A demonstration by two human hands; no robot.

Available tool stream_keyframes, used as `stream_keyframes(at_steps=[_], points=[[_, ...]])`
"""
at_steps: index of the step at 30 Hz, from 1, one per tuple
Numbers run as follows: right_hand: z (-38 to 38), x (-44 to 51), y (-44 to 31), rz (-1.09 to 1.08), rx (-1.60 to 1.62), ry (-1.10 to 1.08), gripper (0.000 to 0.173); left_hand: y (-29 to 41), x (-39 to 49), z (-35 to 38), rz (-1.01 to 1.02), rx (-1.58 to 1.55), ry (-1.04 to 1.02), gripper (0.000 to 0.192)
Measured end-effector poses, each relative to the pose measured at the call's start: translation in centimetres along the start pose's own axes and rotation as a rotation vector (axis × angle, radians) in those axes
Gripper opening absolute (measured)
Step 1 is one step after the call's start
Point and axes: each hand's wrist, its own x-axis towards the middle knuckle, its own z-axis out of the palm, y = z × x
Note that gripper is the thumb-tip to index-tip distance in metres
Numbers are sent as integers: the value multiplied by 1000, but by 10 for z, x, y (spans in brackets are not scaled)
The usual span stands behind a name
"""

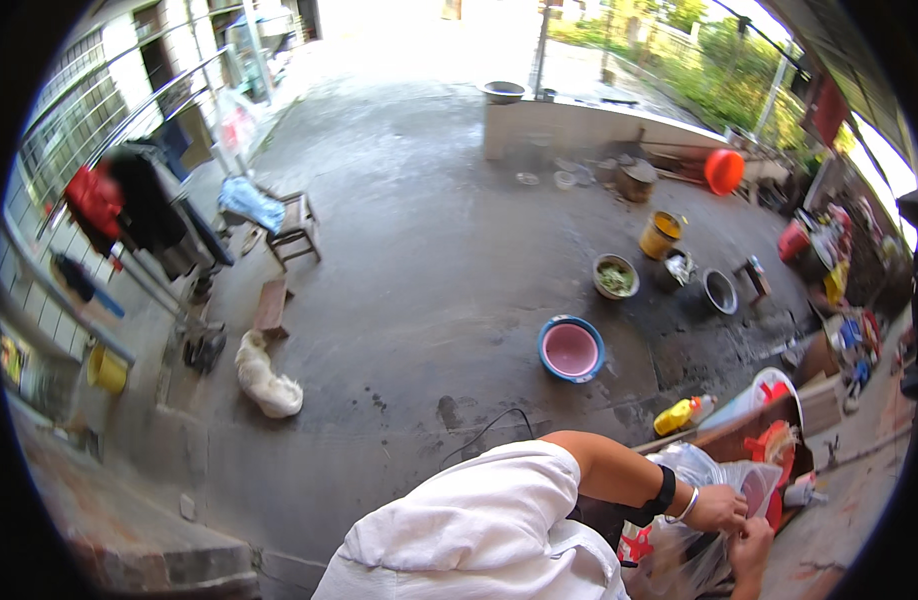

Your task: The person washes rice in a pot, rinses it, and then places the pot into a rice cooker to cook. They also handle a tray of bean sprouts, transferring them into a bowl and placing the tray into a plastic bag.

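At the lower right my left hand point(718, 508) pinches the edge of a clear plastic bag point(710, 570), its wrist wearing a metal bangle and a black band. Close beside it, fingertips nearly meeting, my right hand point(750, 546) grips the same bag. More clear plastic point(684, 457) lies bunched just behind the hands. A red plastic item point(775, 448) and a white cup-like container point(800, 491) are near the hands, by the wall. A red-and-white bag point(636, 543) shows below my left forearm.
A white bucket point(751, 394) and a yellow bottle point(674, 417) stand beyond the hands. On the concrete floor are a pink basin inside a blue one point(571, 349), a bowl of greens point(615, 277), a yellow bucket point(660, 235), a curled pale dog point(268, 379) and a wooden chair point(294, 225).
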Motion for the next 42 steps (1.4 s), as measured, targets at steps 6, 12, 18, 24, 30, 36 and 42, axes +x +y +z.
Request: stream_keyframes(at_steps=[6,12,18,24,30,36,42], points=[[15,-15,19,-221,-128,44,10,-8,-42,-6,109,4,-277,16],[33,-16,48,-29,-37,83,10,-12,-28,-9,-45,-208,-31,16],[31,-28,26,38,-62,161,12,11,-11,-21,-905,-360,-11,22],[35,-27,1,93,-89,320,12,24,8,-31,-1267,-1195,113,26],[-10,-32,-17,181,114,461,25,27,88,-68,-1157,-1489,296,18],[-57,-32,-73,393,534,573,21,29,100,-184,-549,-1407,312,22],[-48,82,-155,106,1305,333,33,28,37,-293,-722,-1238,322,31]])
